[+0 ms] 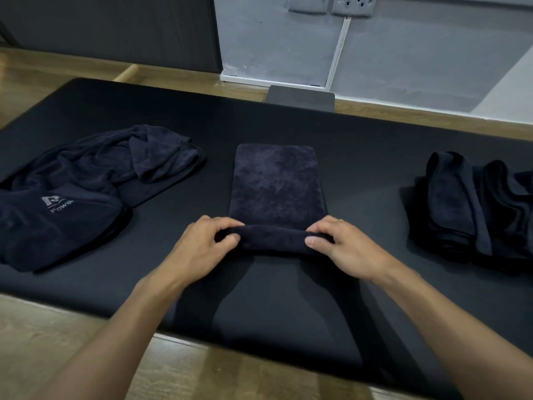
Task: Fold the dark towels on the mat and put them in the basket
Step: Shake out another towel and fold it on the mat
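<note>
A dark towel [275,183] lies as a long narrow strip in the middle of the black mat [360,134]. Its near end is turned up into a thick roll. My left hand [202,249] grips the roll's left end, thumb in front and fingers curled over the top. My right hand [343,249] grips the right end the same way. A heap of unfolded dark towels [86,183], one with a pale logo, lies at the left. A pile of folded dark towels [473,206] sits at the right edge. No basket shows in this view.
The mat covers a wooden table [57,336] whose near edge runs across the bottom. A grey chair back [300,98] stands beyond the far edge. Behind it are a grey wall with sockets [354,2] and a dark panel.
</note>
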Demonstrator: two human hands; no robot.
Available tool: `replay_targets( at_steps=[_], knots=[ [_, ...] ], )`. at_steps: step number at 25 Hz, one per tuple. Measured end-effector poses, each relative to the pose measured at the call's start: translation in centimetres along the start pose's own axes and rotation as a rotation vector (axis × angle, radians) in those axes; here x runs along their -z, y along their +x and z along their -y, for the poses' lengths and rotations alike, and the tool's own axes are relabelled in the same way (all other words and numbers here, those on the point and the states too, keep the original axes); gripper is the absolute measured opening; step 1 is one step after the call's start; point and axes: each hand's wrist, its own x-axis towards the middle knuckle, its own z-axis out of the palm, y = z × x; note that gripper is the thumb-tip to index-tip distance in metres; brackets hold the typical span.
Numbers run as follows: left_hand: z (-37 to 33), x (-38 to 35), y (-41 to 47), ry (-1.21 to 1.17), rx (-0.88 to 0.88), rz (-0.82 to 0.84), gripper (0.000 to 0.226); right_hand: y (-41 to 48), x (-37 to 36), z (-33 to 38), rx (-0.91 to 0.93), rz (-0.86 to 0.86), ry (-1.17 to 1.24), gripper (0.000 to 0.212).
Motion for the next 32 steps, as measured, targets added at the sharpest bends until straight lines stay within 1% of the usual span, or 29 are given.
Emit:
replay_targets(
  at_steps=[1, 2, 3, 4, 5, 6, 7, 8, 9, 10, 11, 12, 14, 15, 16, 17, 18, 19, 20, 21, 22, 24, 26, 28, 30, 31, 32],
  knots=[
    [-0.2, 0.2, 0.4, -0.125, 0.077, 0.027, 0.022, 0.3, 0.1, 0.0, -0.053, -0.021, 0.039, 0.013],
    [-0.4, 0.3, 0.8, -0.206, 0.129, 0.025, 0.021, 0.7, -0.1, 0.2, -0.086, -0.089, 0.042, 0.01],
    [-0.7, 0.3, 1.1, -0.232, 0.164, 0.013, 0.017, 0.9, -0.4, 0.5, -0.104, -0.19, -0.008, 0.007],
    [-0.8, 0.2, 1.3, -0.16, 0.16, -0.017, 0.013, 1.0, -0.9, 0.7, -0.06, -0.324, -0.12, 0.009],
    [-0.8, 0.0, 1.3, -0.006, 0.108, -0.076, 0.01, 1.0, -1.4, 0.7, 0.035, -0.412, -0.265, 0.018],
    [-0.8, -0.3, 1.1, 0.165, 0.0, -0.157, 0.01, 0.7, -1.9, 0.4, 0.179, -0.468, -0.397, 0.026],
    [-0.7, -0.7, 0.8, 0.293, -0.141, -0.23, 0.009, 0.3, -2.3, -0.1, 0.313, -0.479, -0.452, 0.03],
    [-0.5, -1.1, 0.3, 0.365, -0.275, -0.277, 0.01, 0.0, -2.6, -0.7, 0.39, -0.446, -0.434, 0.03],
    [-0.1, -1.7, -0.3, 0.4, -0.373, -0.297, 0.013, -0.5, -2.7, -1.1, 0.428, -0.407, -0.389, 0.028],
    [0.5, -2.1, -0.9, 0.413, -0.424, -0.295, 0.02, -1.0, -2.8, -1.6, 0.449, -0.373, -0.356, 0.027],
    [1.0, -2.5, -1.5, 0.422, -0.435, -0.274, 0.028, -1.5, -2.9, -2.0, 0.436, -0.333, -0.335, 0.028],
    [1.4, -2.6, -1.8, 0.435, -0.423, -0.246, 0.037, -1.8, -3.2, -2.3, 0.411, -0.308, -0.318, 0.035],
    [1.6, -2.5, -1.7, 0.45, -0.408, -0.214, 0.047, -1.4, -3.0, -2.4, 0.27, -0.287, -0.219, 0.049],
    [1.6, -2.5, -1.4, 0.453, -0.409, -0.202, 0.049, -1.0, -2.8, -2.0, 0.207, -0.309, -0.15, 0.048],
    [1.5, -2.4, -1.1, 0.455, -0.405, -0.192, 0.049, -0.5, -2.6, -1.5, 0.175, -0.365, -0.109, 0.042],
    [1.5, -2.4, -0.9, 0.455, -0.402, -0.2, 0.049, -0.1, -2.7, -1.1, 0.207, -0.447, -0.136, 0.032],
    [1.5, -2.4, -0.8, 0.453, -0.398, -0.208, 0.047, 0.2, -2.9, -0.9, 0.299, -0.529, -0.225, 0.022],
    [1.5, -2.5, -0.7, 0.45, -0.397, -0.224, 0.046, 0.2, -3.3, -0.9, 0.406, -0.582, -0.321, 0.019],
    [1.5, -2.6, -0.6, 0.443, -0.393, -0.234, 0.045, 0.0, -3.6, -1.1, 0.497, -0.581, -0.393, 0.018],
    [1.5, -2.6, -0.6, 0.438, -0.391, -0.243, 0.044, -0.3, -3.9, -1.3, 0.549, -0.548, -0.445, 0.018],
    [1.3, -2.6, -0.5, 0.432, -0.386, -0.242, 0.044, -0.5, -4.1, -1.5, 0.557, -0.515, -0.473, 0.023],
    [1.0, -2.4, 0.1, 0.402, -0.351, -0.224, 0.047, -0.5, -4.1, -1.8, 0.505, -0.46, -0.511, 0.039],
    [0.6, -1.7, 0.7, 0.348, -0.296, -0.179, 0.052, 0.1, -3.8, -1.6, 0.452, -0.406, -0.53, 0.044],
    [0.4, -1.0, 1.0, 0.326, -0.278, -0.126, 0.055, 0.9, -3.0, -1.2, 0.42, -0.336, -0.533, 0.048],
    [0.3, -0.7, 0.5, 0.348, -0.264, -0.082, 0.055, 1.5, -1.6, -0.6, 0.39, -0.248, -0.478, 0.042],
    [0.2, -0.7, 0.2, 0.332, -0.232, -0.082, 0.056, 1.7, -0.8, -0.3, 0.346, -0.202, -0.415, 0.036],
    [0.2, -0.7, 0.0, 0.269, -0.19, -0.107, 0.052, 1.9, -0.2, 0.0, 0.291, -0.161, -0.335, 0.031]
  ],
)
